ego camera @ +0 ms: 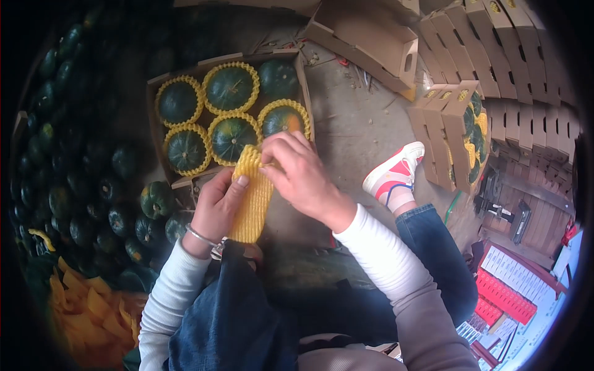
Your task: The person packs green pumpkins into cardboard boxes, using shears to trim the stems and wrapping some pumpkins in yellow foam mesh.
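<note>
A flattened yellow foam net sleeve (pixel 253 204) is held upright between my two hands. My left hand (pixel 216 204) grips its left side, the thumb lying across the front. At the sleeve's upper right edge, the fingertips of my right hand (pixel 299 174) pinch the netting. Just beyond them sits an open cardboard box (pixel 304 88) of dark green squashes. Several wear yellow foam collars, among them a front-middle squash (pixel 233 139) and one with an orange patch (pixel 283 120) partly behind my right hand. The back-right squash (pixel 278 79) has no netting.
A heap of loose squashes (pixel 106 190) covers the left. Loose yellow foam sleeves (pixel 93 315) lie at lower left. An open cardboard box (pixel 362 41) stands at the back, with packed boxes (pixel 448 134) and stacked cartons (pixel 501 51) at right. My shoe (pixel 394 171) rests on the floor.
</note>
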Demonstrator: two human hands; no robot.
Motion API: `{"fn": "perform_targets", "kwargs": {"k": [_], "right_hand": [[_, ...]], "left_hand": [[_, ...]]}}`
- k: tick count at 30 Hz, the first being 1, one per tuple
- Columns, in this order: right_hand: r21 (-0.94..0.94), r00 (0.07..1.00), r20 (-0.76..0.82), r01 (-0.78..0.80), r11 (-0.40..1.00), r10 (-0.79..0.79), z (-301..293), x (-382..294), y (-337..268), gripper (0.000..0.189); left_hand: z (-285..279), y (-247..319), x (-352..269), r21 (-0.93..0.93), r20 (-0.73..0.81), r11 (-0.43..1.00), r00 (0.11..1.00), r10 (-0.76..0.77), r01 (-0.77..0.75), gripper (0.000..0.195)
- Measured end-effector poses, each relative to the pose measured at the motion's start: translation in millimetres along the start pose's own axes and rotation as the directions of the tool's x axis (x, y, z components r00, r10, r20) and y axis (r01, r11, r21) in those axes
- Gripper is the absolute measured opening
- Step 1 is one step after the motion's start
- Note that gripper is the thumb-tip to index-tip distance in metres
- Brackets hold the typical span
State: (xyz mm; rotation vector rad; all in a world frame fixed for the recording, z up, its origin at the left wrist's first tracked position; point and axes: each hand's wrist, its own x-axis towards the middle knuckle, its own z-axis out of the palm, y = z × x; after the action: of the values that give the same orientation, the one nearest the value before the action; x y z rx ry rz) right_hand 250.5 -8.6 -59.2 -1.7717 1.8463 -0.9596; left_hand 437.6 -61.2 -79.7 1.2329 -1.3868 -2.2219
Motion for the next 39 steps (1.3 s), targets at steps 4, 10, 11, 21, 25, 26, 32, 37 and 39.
{"fn": "perform_targets", "kwargs": {"k": [4, 10, 11, 21, 25, 26, 32, 37, 39], "right_hand": [[0.647, 0.873, 0.384, -0.487, 0.587, 0.302, -11, -5, -5, 0.023], [0.836, 0.830, 0.544, -0.549, 0.007, 0.127, -8, -4, -19, 0.046], [0.851, 0.841, 0.525, -0.523, -0.054, 0.128, -2, -4, -25, 0.045], [0.840, 0.771, 0.542, -0.499, -0.214, 0.334, -8, -24, -5, 0.040], [0.762, 0.760, 0.647, -0.641, -0.095, 0.056, -28, -29, -12, 0.040], [0.791, 0.791, 0.611, -0.610, -0.043, 0.025, -38, -27, -7, 0.034], [0.038, 0.929, 0.131, -0.354, 0.935, 0.347, -40, 107, 86, 0.021], [-0.176, 0.870, 0.375, -0.270, 0.946, 0.319, -25, 131, 136, 0.034], [-0.157, 0.962, 0.234, -0.105, 0.982, 0.140, -41, 106, 82, 0.025]], "left_hand": [[-9, 2, 2, -0.165, -0.062, 0.982, 0.993, -0.101, 0.090, 0.029], [-23, 23, -13, -0.299, 0.103, 0.945, 0.981, 0.167, -0.129, 0.065], [-17, 28, -12, -0.325, 0.096, 0.944, 0.991, 0.089, -0.053, 0.067], [-16, 47, 10, -0.220, 0.131, 0.975, 0.991, -0.004, 0.033, 0.065], [-20, 39, 13, -0.656, 0.418, 0.738, 0.890, 0.180, 0.159, 0.094], [-19, 34, 17, -0.656, 0.388, 0.737, 0.911, 0.142, 0.165, 0.088], [30, 17, 129, 0.132, -0.081, 0.991, 0.996, 0.034, -0.023, 0.039], [54, -15, 170, -0.363, -0.338, 0.930, 0.938, -0.074, -0.057, 0.030], [29, 11, 116, -0.631, -0.249, 0.775, 0.955, -0.162, -0.033, 0.016]]}}
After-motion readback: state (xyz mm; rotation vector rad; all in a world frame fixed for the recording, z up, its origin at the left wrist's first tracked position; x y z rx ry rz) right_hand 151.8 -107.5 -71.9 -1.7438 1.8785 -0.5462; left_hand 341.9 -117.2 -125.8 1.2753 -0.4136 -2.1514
